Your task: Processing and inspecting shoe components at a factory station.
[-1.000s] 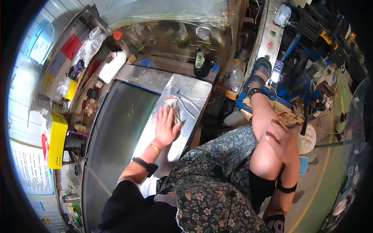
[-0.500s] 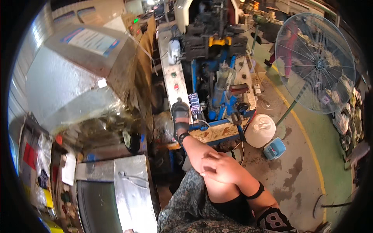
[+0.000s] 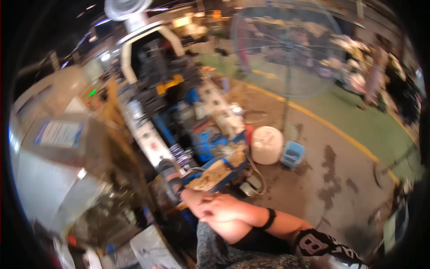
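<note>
Right hand (image 3: pixel 221 208) lies flat, fingers loose, gripping nothing, on the bare knee (image 3: pixel 226 228) at frame bottom, soft & steady, w/ wood board (image 3: pixel 210 175) just beyond, prob. stiff & light, best taken by its edge; bucket (image 3: pixel 267 144) further; left hand out of view.

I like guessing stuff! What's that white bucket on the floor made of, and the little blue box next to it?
The white bucket looks like plastic: smooth, dull white, rounded lid and sides. The little blue box beside it also looks like plastic, with thin moulded walls and an even light-blue colour. The picture is blurry, so both are best guesses.
</note>
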